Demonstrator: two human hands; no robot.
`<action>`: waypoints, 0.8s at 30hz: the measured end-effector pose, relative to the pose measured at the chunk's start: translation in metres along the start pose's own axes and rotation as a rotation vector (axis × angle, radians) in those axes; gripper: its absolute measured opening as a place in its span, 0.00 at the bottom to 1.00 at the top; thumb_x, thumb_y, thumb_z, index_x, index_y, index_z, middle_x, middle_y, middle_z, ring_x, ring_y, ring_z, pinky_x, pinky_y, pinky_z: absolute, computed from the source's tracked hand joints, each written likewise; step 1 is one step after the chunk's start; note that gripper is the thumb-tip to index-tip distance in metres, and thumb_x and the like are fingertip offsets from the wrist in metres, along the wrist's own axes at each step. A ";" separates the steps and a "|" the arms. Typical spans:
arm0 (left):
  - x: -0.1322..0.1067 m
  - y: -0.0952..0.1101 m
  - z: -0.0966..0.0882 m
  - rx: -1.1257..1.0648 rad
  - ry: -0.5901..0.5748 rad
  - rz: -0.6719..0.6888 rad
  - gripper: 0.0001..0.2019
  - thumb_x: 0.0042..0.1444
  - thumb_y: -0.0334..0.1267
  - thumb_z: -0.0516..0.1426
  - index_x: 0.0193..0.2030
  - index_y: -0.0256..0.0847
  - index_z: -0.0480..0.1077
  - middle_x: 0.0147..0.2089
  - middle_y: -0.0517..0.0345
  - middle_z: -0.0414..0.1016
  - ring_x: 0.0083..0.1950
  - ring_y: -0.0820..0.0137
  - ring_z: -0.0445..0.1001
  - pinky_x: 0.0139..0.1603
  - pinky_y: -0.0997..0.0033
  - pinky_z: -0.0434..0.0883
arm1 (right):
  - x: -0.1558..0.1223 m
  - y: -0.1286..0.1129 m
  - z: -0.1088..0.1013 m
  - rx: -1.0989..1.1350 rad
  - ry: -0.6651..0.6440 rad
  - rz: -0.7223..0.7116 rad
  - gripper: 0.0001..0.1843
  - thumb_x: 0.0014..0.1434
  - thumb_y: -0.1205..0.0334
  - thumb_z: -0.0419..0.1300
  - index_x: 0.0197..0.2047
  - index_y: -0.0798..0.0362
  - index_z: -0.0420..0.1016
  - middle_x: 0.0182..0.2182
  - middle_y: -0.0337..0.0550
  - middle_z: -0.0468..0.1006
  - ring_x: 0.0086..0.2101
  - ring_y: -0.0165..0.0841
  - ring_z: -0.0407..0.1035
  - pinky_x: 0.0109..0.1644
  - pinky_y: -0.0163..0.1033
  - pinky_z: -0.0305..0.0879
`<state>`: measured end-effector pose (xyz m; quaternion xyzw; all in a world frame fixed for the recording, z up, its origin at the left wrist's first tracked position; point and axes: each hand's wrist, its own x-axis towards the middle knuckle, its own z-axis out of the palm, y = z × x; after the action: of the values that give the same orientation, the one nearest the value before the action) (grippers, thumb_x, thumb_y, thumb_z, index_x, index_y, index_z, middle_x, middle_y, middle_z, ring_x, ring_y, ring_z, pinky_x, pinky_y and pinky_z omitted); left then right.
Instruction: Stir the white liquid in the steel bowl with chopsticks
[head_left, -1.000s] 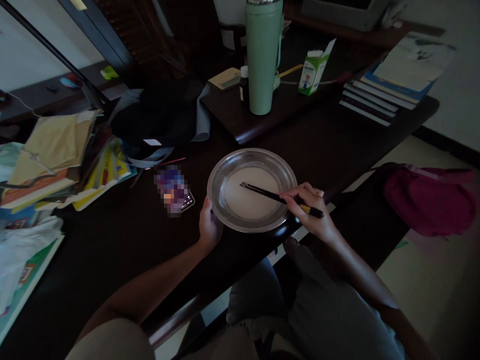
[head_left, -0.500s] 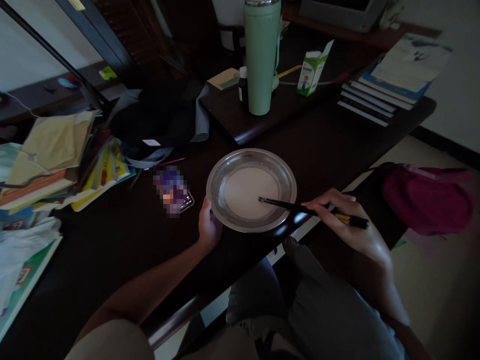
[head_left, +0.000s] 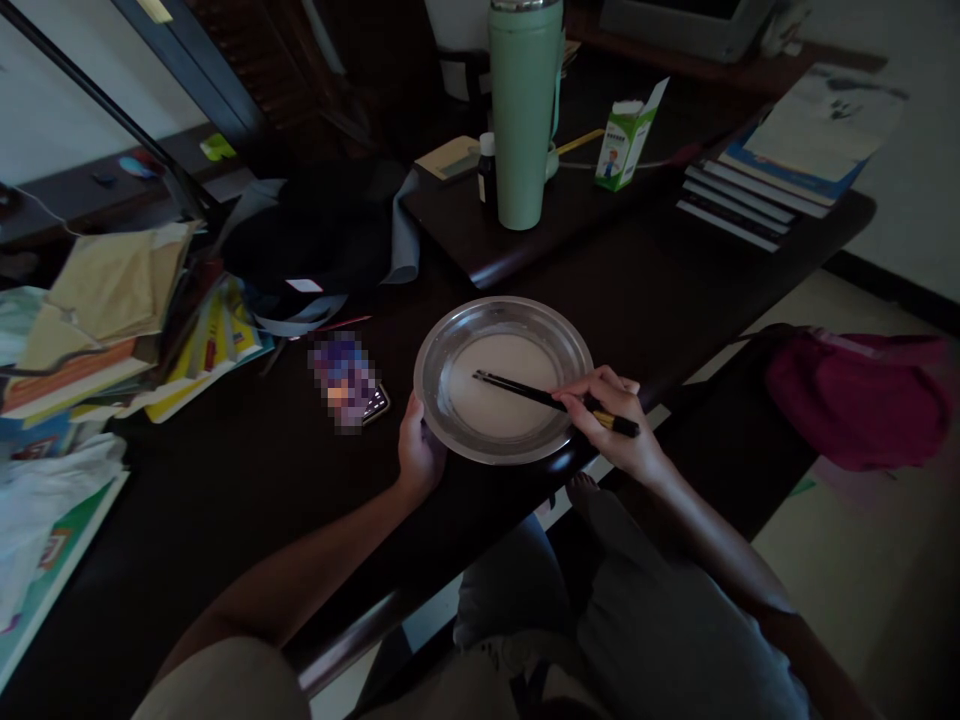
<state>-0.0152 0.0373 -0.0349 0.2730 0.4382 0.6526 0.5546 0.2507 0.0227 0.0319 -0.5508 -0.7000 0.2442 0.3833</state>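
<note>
A round metal plate (head_left: 577, 355) holding a pale white liquid sits near the front edge of a dark wooden table (head_left: 240, 480). My left hand (head_left: 417, 455) grips the plate's left rim. My right hand (head_left: 615, 430) is closed round a pair of dark chopsticks (head_left: 525, 392), whose tips reach into the liquid towards the plate's left side.
A phone (head_left: 347, 385) lies left of the plate. Behind stand a green flask (head_left: 521, 110), a small dark bottle (head_left: 488, 170) and a small carton (head_left: 622, 140). Stacked books (head_left: 772, 170) lie at the far right, papers and books (head_left: 105, 320) at the left, and a magenta bag (head_left: 855, 400) sits off the table.
The chopstick tips swept from the plate's left to its right side as my right hand pulled back, then returned to the left. My left hand and the plate stayed put.
</note>
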 end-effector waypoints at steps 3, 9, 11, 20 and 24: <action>-0.001 0.000 -0.002 -0.004 0.000 -0.008 0.20 0.62 0.56 0.65 0.51 0.45 0.83 0.54 0.52 0.88 0.61 0.52 0.83 0.66 0.51 0.78 | 0.003 0.003 -0.002 0.009 0.087 0.013 0.13 0.73 0.51 0.61 0.39 0.42 0.84 0.40 0.41 0.90 0.42 0.44 0.79 0.56 0.59 0.66; 0.002 -0.001 -0.007 -0.009 -0.002 -0.012 0.21 0.60 0.57 0.66 0.51 0.45 0.83 0.55 0.52 0.87 0.61 0.51 0.83 0.67 0.49 0.77 | -0.008 0.002 -0.028 -0.088 0.165 0.078 0.12 0.71 0.51 0.62 0.38 0.42 0.85 0.40 0.41 0.89 0.41 0.44 0.81 0.55 0.59 0.66; 0.003 -0.003 -0.009 -0.003 -0.005 -0.003 0.21 0.60 0.57 0.66 0.52 0.46 0.83 0.55 0.52 0.87 0.61 0.51 0.83 0.67 0.49 0.77 | -0.013 0.000 -0.039 -0.106 0.158 0.095 0.12 0.71 0.50 0.63 0.38 0.42 0.85 0.39 0.41 0.89 0.39 0.42 0.81 0.55 0.58 0.65; 0.005 -0.002 -0.010 0.016 -0.034 0.019 0.21 0.63 0.56 0.64 0.54 0.46 0.82 0.55 0.52 0.87 0.62 0.53 0.83 0.68 0.51 0.77 | -0.018 -0.015 -0.051 0.055 -0.079 0.098 0.13 0.73 0.50 0.62 0.39 0.42 0.87 0.38 0.40 0.88 0.39 0.39 0.82 0.49 0.51 0.69; 0.003 0.002 -0.007 -0.002 -0.014 -0.004 0.21 0.61 0.57 0.66 0.53 0.46 0.83 0.55 0.53 0.87 0.61 0.52 0.83 0.67 0.51 0.77 | -0.010 -0.013 -0.030 0.075 -0.095 0.078 0.14 0.73 0.48 0.62 0.40 0.41 0.87 0.40 0.41 0.90 0.41 0.41 0.81 0.52 0.55 0.70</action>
<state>-0.0224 0.0384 -0.0372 0.2759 0.4343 0.6500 0.5593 0.2680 0.0067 0.0565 -0.5507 -0.6857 0.3110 0.3602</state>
